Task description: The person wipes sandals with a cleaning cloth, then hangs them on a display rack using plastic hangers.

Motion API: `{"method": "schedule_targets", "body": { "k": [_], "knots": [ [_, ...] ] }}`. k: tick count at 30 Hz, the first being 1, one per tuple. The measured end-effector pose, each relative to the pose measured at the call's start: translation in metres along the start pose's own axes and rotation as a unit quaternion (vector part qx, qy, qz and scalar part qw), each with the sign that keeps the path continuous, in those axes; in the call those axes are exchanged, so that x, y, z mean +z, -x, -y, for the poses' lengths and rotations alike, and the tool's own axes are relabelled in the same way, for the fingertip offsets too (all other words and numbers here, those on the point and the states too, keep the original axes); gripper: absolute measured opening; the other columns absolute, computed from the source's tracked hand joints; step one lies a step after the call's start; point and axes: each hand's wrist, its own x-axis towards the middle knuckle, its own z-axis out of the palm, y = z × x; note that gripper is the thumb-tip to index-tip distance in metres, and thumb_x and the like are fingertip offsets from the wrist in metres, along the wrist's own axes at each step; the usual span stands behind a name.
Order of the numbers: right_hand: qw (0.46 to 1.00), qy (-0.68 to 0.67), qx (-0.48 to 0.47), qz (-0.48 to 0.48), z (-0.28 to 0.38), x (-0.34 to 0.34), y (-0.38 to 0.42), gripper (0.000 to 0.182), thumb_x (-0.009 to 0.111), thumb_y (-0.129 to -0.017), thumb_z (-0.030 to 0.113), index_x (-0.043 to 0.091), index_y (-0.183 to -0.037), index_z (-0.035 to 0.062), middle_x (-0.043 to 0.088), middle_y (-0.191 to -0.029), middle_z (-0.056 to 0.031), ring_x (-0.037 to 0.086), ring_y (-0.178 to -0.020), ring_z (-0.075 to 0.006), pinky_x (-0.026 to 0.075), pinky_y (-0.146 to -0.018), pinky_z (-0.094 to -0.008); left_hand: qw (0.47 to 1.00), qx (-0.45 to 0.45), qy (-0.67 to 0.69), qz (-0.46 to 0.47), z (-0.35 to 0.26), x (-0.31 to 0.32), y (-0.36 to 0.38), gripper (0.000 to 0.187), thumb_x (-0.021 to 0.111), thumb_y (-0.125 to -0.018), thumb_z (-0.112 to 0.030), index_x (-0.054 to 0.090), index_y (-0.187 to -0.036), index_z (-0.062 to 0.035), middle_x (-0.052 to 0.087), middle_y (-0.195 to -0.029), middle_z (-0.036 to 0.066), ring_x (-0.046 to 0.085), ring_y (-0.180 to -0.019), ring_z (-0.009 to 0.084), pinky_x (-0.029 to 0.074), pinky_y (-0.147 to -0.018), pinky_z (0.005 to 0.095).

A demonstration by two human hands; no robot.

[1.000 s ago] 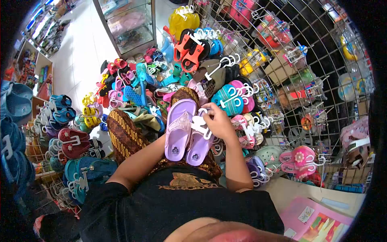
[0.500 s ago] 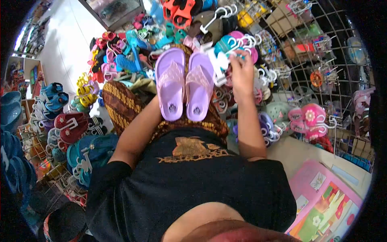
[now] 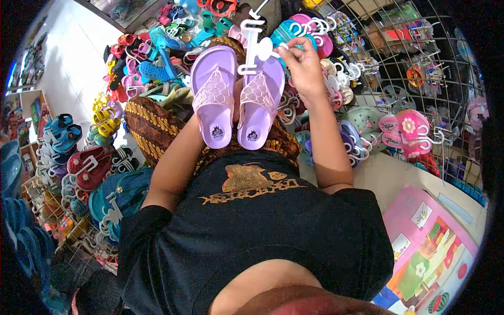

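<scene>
A pair of purple sandals (image 3: 215,113) with glittery pink straps is held up side by side, soles down and heels toward me. My left hand (image 3: 238,100) is behind and between them; only a little of it shows in the gap, and its fingers are hidden. My right hand (image 3: 302,60) pinches the hook end of a white plastic hanger (image 3: 253,50). The hanger lies over the toe part of the right-hand sandal.
Piles of colourful sandals (image 3: 157,71) lie beyond my patterned-cloth knees. A wire grid (image 3: 404,68) with hung goods rises at the right. Pink clogs (image 3: 407,131) hang nearby, above a pink box (image 3: 430,241). Teal sandals (image 3: 126,194) hang at the left.
My right hand has moved left and up with the white hanger, which now overlaps the right-hand sandal's toe. The sandals have shifted slightly left and are spread a little apart at the toes.
</scene>
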Motion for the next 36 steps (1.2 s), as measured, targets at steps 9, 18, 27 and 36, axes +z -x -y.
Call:
{"method": "schedule_targets", "body": {
  "k": [9,18,27,36],
  "knots": [
    [0.987,0.127,-0.096,0.01,-0.003,-0.033,-0.011,0.022,0.064,-0.09,0.014,0.051,-0.107,0.0084,0.066,-0.092,-0.0075,0.057,-0.073,-0.0083,0.045,-0.063,-0.0234,0.999,-0.019,0.003,0.028,0.005,0.003,-0.004,0.06,0.041,-0.09,-0.044,0.046,-0.129,0.0006,0.053,-0.125,0.017,0.054,-0.111,0.0276,0.042,-0.096,0.04],
    [0.935,0.281,-0.194,0.102,0.014,-0.01,-0.01,0.017,0.063,-0.09,0.013,0.059,-0.105,0.0053,0.061,-0.089,-0.0016,0.055,-0.079,-0.0066,0.047,-0.07,-0.0244,0.999,-0.014,0.039,0.016,0.006,0.001,-0.007,0.063,0.04,-0.09,-0.046,0.044,-0.131,0.0011,0.052,-0.127,0.018,0.052,-0.113,0.0285,0.04,-0.098,0.0404],
    [0.935,0.277,-0.141,0.172,0.014,0.024,-0.012,0.019,0.065,-0.088,0.019,0.064,-0.104,0.0072,0.065,-0.085,-0.0032,0.058,-0.07,-0.0103,0.048,-0.064,-0.0267,0.989,0.022,0.146,-0.034,0.002,-0.015,-0.016,0.066,0.038,-0.089,-0.048,0.043,-0.133,0.0016,0.05,-0.129,0.018,0.051,-0.116,0.0295,0.038,-0.1,0.0408],
    [0.945,0.258,-0.129,0.153,0.02,0.022,-0.013,0.022,0.065,-0.088,0.018,0.062,-0.107,0.0069,0.064,-0.087,-0.0022,0.057,-0.077,-0.0093,0.047,-0.068,-0.0266,0.974,0.048,0.211,-0.069,0.004,-0.016,-0.027,0.07,0.037,-0.089,-0.051,0.041,-0.134,0.0022,0.049,-0.132,0.019,0.05,-0.118,0.0304,0.037,-0.101,0.0412]
  ]
}}
